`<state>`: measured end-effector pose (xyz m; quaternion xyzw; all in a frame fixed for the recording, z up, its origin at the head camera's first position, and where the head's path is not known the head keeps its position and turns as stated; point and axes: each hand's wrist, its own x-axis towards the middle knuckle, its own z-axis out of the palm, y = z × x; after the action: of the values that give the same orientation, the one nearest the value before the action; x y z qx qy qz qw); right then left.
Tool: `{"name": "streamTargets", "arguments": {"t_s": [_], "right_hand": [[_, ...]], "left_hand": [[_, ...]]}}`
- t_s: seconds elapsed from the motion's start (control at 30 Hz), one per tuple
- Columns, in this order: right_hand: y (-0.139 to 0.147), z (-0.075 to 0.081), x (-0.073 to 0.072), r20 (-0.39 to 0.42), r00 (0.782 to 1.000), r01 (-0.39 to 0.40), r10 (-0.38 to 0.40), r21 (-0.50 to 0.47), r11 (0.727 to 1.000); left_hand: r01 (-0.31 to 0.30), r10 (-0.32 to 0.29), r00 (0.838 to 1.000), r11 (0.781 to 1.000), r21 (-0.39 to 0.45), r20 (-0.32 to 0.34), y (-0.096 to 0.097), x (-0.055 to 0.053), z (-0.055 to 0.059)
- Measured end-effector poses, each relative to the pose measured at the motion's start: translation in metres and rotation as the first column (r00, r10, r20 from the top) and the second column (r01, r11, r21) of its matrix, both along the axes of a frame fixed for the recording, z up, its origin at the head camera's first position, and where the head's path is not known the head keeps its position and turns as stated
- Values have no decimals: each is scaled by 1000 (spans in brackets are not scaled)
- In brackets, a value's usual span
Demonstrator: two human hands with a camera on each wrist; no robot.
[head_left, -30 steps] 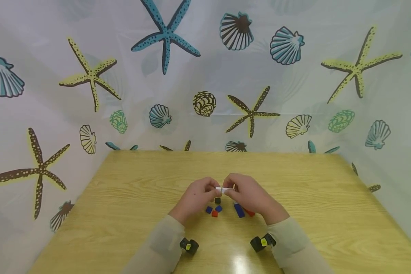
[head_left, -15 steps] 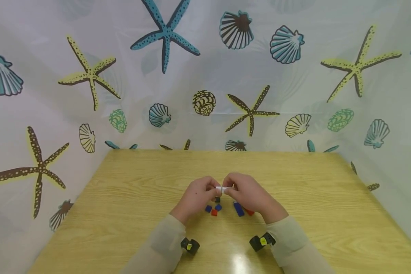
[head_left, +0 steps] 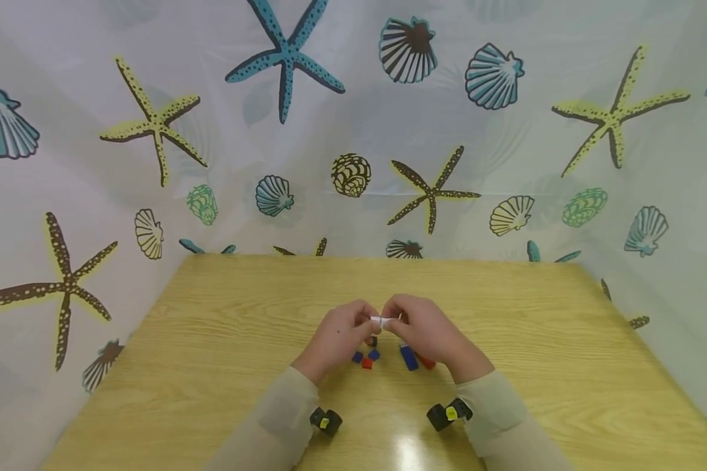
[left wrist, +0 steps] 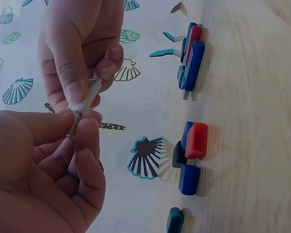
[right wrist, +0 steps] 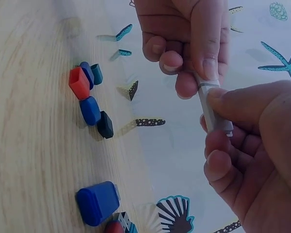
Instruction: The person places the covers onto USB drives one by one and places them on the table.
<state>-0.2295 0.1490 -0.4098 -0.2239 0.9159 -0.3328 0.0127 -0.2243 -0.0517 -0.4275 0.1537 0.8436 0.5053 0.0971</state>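
A small white USB stick [head_left: 384, 321] is held above the table, with a thin seam across it that shows in the right wrist view. My left hand [head_left: 337, 335] pinches its left end, which looks like a cap, between thumb and fingers. The other end is pinched by my right hand [head_left: 422, 328], the thumb lying along the white body [right wrist: 213, 112]. On the table below lie loose caps: a red cap [head_left: 367, 364], a blue cap [head_left: 358, 357], another blue cap [head_left: 373, 354] and a black cap [head_left: 373, 341], partly hidden by the left hand.
A blue USB stick [head_left: 409, 357] and a red one [head_left: 428, 362] lie beneath my right hand, partly covered in the head view. One more teal cap [left wrist: 174, 220] shows in the left wrist view. A shell-patterned curtain [head_left: 329, 226] walls the wooden table [head_left: 229, 327].
The head view has shifted slightly, so the scene appears a little higher. Both hands keep the same pinch on the white USB stick, with no clear movement between its parts.
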Motion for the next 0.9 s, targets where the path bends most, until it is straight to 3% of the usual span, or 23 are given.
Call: {"name": "streamTargets", "arguments": {"t_s": [0.3, 0.6, 0.9], "right_hand": [[5, -2, -3, 1, 1000, 2, -2, 18, 1000], [17, -10, -9, 15, 996, 85, -86, 48, 995], [24, -19, -16, -27, 991, 135, -132, 209, 969]], "left_hand": [[-12, 10, 999, 999, -51, -47, 0, 2, -1], [-14, 12, 998, 999, -49, -53, -1, 1, -3], [-17, 13, 998, 998, -55, -65, -5, 1, -4]]}}
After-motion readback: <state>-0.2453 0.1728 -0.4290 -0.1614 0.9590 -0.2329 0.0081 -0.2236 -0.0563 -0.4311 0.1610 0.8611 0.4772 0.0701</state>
